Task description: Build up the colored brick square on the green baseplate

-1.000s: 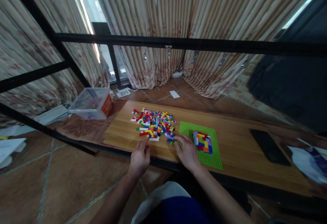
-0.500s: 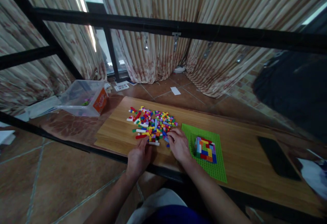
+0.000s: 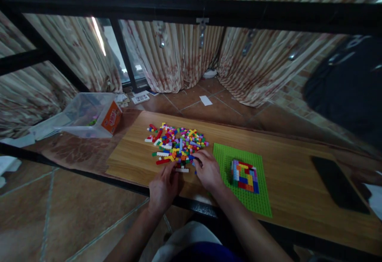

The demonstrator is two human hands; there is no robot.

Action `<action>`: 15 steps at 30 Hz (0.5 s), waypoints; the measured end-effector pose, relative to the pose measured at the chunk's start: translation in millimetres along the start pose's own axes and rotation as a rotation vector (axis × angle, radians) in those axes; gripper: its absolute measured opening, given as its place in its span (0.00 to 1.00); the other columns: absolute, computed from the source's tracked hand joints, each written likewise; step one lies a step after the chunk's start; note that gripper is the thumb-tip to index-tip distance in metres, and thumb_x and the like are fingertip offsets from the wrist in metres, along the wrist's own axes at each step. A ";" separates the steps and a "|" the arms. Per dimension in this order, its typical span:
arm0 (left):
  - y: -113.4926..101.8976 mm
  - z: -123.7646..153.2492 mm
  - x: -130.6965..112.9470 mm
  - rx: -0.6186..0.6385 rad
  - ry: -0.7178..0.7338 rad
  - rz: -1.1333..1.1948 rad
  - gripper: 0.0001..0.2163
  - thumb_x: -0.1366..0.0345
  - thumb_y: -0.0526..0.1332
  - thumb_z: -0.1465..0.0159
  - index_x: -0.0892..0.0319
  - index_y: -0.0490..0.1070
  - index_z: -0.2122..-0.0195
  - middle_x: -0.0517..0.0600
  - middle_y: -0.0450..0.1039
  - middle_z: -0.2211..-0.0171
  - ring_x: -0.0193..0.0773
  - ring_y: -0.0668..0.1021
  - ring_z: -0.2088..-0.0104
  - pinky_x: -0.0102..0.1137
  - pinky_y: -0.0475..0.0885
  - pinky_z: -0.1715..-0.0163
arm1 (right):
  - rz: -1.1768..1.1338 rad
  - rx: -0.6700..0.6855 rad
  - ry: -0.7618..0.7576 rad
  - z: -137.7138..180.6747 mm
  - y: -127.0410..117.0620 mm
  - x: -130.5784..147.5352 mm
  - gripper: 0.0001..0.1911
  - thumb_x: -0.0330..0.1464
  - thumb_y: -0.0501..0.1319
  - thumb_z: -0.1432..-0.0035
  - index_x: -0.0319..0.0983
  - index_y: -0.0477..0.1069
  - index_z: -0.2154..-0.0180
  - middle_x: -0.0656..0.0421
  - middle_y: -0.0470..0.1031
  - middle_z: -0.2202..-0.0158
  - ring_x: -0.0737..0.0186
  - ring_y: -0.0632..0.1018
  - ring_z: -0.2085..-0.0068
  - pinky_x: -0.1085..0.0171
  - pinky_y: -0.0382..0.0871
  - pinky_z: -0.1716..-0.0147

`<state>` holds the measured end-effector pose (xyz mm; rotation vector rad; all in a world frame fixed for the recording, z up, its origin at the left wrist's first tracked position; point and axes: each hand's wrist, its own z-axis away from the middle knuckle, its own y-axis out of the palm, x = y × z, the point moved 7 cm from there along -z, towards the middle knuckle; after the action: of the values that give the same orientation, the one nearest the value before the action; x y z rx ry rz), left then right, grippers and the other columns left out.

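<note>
At the far left corner of the table (image 3: 286, 182) I see a clear plastic box (image 3: 89, 114) with an orange label. My left hand (image 3: 162, 188) rests at the near edge, fingers loosely curled, touching the near rim of the brick pile (image 3: 176, 144); I cannot tell if it holds a brick. My right hand (image 3: 207, 170) sits just beside it, fingertips in the pile's near right side, grip unclear. Right of that lies the green baseplate (image 3: 253, 204), carrying a small coloured build (image 3: 244, 175). A dark phone (image 3: 338, 184) lies towards the right edge.
</note>
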<state>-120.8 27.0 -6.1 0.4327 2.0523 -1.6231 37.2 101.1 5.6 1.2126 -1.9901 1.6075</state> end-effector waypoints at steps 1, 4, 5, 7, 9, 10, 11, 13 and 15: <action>0.4 0.9 -0.4 0.004 0.000 0.014 0.18 0.65 0.56 0.35 0.52 0.67 0.44 0.51 0.76 0.52 0.41 0.79 0.56 0.32 0.75 0.59 | -0.049 -0.005 0.003 0.3 -0.7 -0.3 0.12 0.29 0.56 0.39 0.43 0.76 0.59 0.55 0.76 0.57 0.57 0.75 0.54 0.56 0.70 0.51; 0.3 4.1 -2.8 0.006 0.013 0.082 0.18 0.66 0.56 0.35 0.52 0.66 0.43 0.51 0.76 0.51 0.41 0.79 0.54 0.33 0.75 0.56 | -0.160 -0.069 0.018 0.3 -9.9 -5.1 0.11 0.31 0.56 0.39 0.43 0.76 0.59 0.55 0.77 0.56 0.58 0.76 0.53 0.56 0.70 0.51; -0.6 4.5 -3.6 0.000 0.022 0.118 0.18 0.66 0.55 0.35 0.53 0.66 0.43 0.52 0.75 0.51 0.41 0.79 0.53 0.34 0.75 0.55 | -0.174 -0.096 0.024 0.4 -14.0 -7.7 0.11 0.31 0.56 0.39 0.42 0.76 0.59 0.55 0.77 0.56 0.58 0.76 0.53 0.56 0.70 0.50; -5.4 1.6 -2.8 -0.035 0.024 0.187 0.17 0.67 0.55 0.34 0.55 0.67 0.44 0.52 0.76 0.53 0.40 0.79 0.54 0.33 0.75 0.55 | -0.172 -0.125 0.035 1.3 -20.2 -12.3 0.11 0.32 0.56 0.39 0.42 0.76 0.59 0.54 0.77 0.56 0.57 0.76 0.53 0.55 0.70 0.50; -14.1 -8.4 2.2 -0.096 -0.006 0.212 0.16 0.67 0.55 0.34 0.56 0.68 0.46 0.52 0.76 0.56 0.39 0.79 0.58 0.32 0.75 0.57 | -0.159 -0.130 0.044 4.4 -24.4 -14.5 0.11 0.33 0.57 0.39 0.42 0.77 0.59 0.54 0.77 0.56 0.56 0.77 0.53 0.54 0.71 0.51; -18.9 -16.5 5.5 -0.124 -0.027 0.198 0.16 0.67 0.55 0.35 0.57 0.68 0.46 0.53 0.76 0.57 0.38 0.79 0.60 0.32 0.75 0.59 | -0.154 -0.133 0.047 7.0 -26.5 -14.3 0.10 0.33 0.57 0.39 0.42 0.77 0.59 0.54 0.77 0.56 0.56 0.77 0.53 0.54 0.71 0.51; -23.3 -26.3 8.9 -0.140 -0.048 0.170 0.16 0.67 0.55 0.35 0.58 0.68 0.46 0.53 0.75 0.57 0.37 0.79 0.62 0.32 0.75 0.60 | -0.153 -0.137 0.049 10.3 -28.6 -13.2 0.10 0.34 0.57 0.39 0.42 0.77 0.60 0.54 0.77 0.57 0.56 0.77 0.54 0.54 0.71 0.51; -28.2 -49.8 12.8 -0.115 -0.056 0.087 0.16 0.67 0.56 0.36 0.58 0.69 0.47 0.54 0.74 0.54 0.37 0.78 0.65 0.32 0.75 0.61 | -0.164 -0.151 0.055 18.8 -32.9 -9.1 0.10 0.34 0.57 0.38 0.42 0.77 0.60 0.54 0.78 0.57 0.57 0.77 0.54 0.54 0.71 0.51; -29.3 -72.9 13.3 -0.066 -0.028 -0.023 0.15 0.67 0.57 0.36 0.57 0.71 0.49 0.54 0.73 0.52 0.39 0.78 0.64 0.33 0.75 0.60 | -0.189 -0.156 0.066 28.7 -36.3 -4.3 0.11 0.34 0.56 0.37 0.43 0.77 0.60 0.55 0.78 0.57 0.57 0.78 0.54 0.55 0.71 0.51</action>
<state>-160.1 89.7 23.3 0.3626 2.0898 -1.5612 74.9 76.3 16.9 1.2298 -1.8607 1.3579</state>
